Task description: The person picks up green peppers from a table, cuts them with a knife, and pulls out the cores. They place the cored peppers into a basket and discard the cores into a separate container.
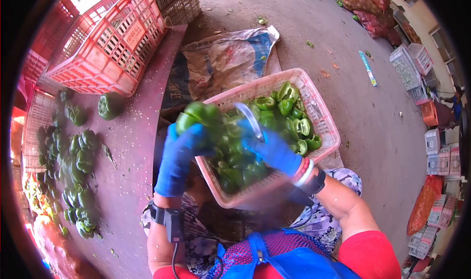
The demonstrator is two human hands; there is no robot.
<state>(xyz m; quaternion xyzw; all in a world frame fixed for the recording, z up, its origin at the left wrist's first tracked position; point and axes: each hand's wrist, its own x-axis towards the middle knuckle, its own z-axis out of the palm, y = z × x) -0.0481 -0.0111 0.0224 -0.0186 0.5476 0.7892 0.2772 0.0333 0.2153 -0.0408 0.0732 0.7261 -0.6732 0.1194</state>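
Note:
My left hand (pixel 184 144), in a blue glove, grips a whole-looking green bell pepper (pixel 198 116) above the left rim of a pink plastic crate (pixel 329 127). Over the middle of that crate, my right hand (pixel 272 146), also gloved in blue, is closed around a knife (pixel 250 119) with a pale, curved, motion-blurred shape. Its tip points toward the pepper without clear contact. Cut green pepper pieces (pixel 289 105), several of them hollow halves, fill the crate. Blur smears both hands slightly, and the right fingertips are partly hidden.
On my left, a purplish table (pixel 132 166) carries many whole green peppers (pixel 81 156) and a red basket (pixel 110 46). A crumpled sack (pixel 221 58) lies beyond the crate. Filled net sacks (pixel 368 9), stacked crates (pixel 431 151) and a person (pixel 454 105) are farther right.

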